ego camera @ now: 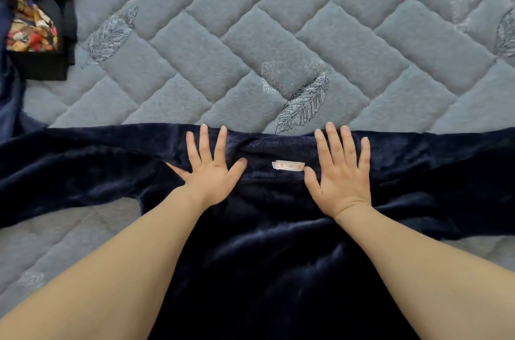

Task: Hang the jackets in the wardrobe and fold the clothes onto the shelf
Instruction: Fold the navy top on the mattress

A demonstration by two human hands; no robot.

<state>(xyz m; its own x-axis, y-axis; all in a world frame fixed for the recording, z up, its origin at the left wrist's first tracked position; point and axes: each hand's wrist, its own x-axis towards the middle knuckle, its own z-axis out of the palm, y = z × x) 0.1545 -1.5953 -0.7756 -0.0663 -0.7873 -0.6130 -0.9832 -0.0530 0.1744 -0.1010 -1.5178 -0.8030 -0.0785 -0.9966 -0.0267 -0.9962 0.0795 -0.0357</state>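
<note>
Pressing flat, left hand (207, 165) and right hand (341, 172) spread open on the navy fleece top (264, 242). Soft, limp; probably pinch shoulders at 9 and 3 o'clock.

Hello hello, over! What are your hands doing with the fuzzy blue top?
Left hand and right hand open, flat beside white label. Navy fleece top spread on quilt. Nothing blocking.

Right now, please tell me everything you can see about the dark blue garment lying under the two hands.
The dark blue garment looks like thick, plush fleece with a soft sheen. It lies spread flat on the grey quilted bed cover, its collar away from the person and both sleeves stretched out sideways. A small white label sits inside the neck. The left hand and the right hand press flat on it with spread fingers, one on each side of the label. Its lower part runs out of view.
</note>
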